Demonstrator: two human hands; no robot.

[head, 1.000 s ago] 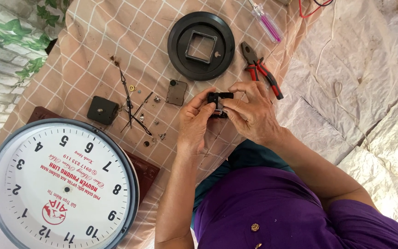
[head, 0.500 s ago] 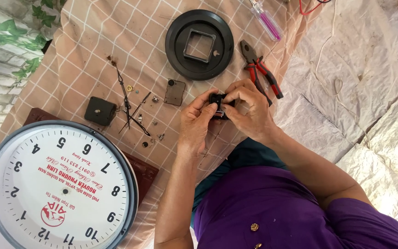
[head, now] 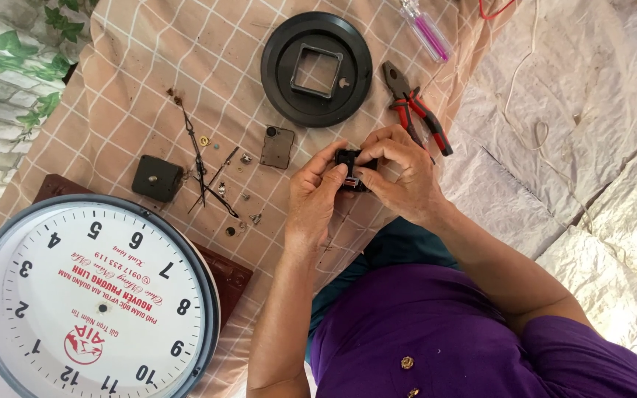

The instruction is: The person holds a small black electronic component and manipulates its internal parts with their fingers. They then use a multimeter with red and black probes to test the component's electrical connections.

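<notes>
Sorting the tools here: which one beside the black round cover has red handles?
The pliers, right of the black round cover. The screwdriver above them has a clear and pink handle.

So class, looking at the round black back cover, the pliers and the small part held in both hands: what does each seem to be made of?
Round black back cover: looks like moulded plastic, matte, with crisp ridges and a square opening.
Pliers: dull grey metal head; red and black grips, probably rubber or plastic.
Small black part, held by the left hand and right hand: likely plastic, mostly hidden.
</notes>
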